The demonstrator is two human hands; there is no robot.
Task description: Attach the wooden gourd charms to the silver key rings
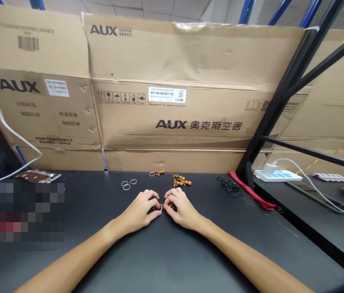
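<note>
On the black worktop (92, 252), close in front of the person, the left hand (138, 208) pinches a small silver ring (158, 207) between thumb and fingers, while the right hand (182, 207) holds a small brown wooden bead (169, 206), partly hidden by the fingers. The two hands are almost touching. Farther along lie three loose silver rings (126, 184), a cluster of brown gourd-shaped wooden beads (181, 181) and a heap of thin black rubber rings (230, 188) — behind them all, flattened brown cardboard AUX cartons (172, 53).
</note>
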